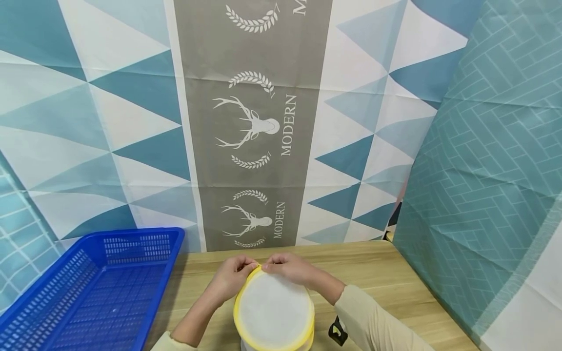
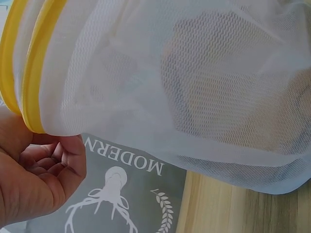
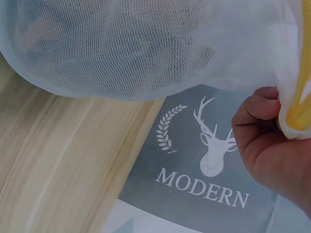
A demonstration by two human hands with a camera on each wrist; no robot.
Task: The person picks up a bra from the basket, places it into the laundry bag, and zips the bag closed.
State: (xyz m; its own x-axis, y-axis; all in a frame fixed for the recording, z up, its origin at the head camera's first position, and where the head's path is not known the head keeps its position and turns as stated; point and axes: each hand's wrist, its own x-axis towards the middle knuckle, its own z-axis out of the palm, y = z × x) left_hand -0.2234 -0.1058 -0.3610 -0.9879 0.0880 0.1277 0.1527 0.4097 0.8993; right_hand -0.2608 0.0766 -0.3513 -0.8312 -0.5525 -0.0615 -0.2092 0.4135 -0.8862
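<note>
Mesh bag (image 1: 275, 308), far rim (image 1: 259, 267) in both hands (image 1: 231, 279) (image 1: 293, 268).

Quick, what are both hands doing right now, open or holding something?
Left hand: closed, pinching the yellow rim of the white mesh bag.
Right hand: closed, pinching the same rim.

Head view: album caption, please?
Left hand and right hand pinch a white bag by its yellow rim, blue basket nearby.

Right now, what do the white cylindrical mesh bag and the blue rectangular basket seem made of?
White cylindrical mesh bag: probably matte synthetic fabric, given its fine, see-through weave.
Blue rectangular basket: likely moulded plastic, slightly glossy, given its smooth rim and slotted walls.
</note>
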